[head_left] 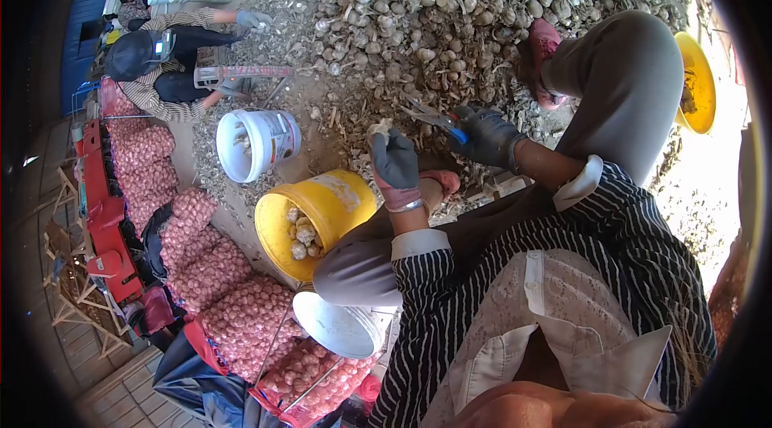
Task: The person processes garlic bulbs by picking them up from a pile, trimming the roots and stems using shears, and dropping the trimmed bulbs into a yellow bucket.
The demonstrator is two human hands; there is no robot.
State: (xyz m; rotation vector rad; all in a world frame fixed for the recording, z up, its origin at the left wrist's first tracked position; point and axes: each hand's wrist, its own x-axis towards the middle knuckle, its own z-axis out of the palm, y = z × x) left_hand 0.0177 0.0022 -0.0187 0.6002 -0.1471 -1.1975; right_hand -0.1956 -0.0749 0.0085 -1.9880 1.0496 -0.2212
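My left hand [394,159], in a dark grey glove, is closed around a garlic bulb [379,129] that shows at its fingertips. My right hand [487,138], gloved in the same grey, grips a pair of shears [434,117] with blue on the handles. The blades point left toward the bulb, apart from it, and look parted. Beyond both hands spreads a large heap of garlic bulbs [450,18] with dry stalks and leaves. Just below my left hand, a yellow bucket [342,195] lies tilted with several trimmed bulbs [304,236] inside.
A white bucket [272,138] stands left of the yellow one, and another white bucket [338,327] is by my knee. A co-worker [161,66] in a dark cap sits at upper left. Filled mesh sacks [241,315] line the left side. A yellow basin [698,82] is at right.
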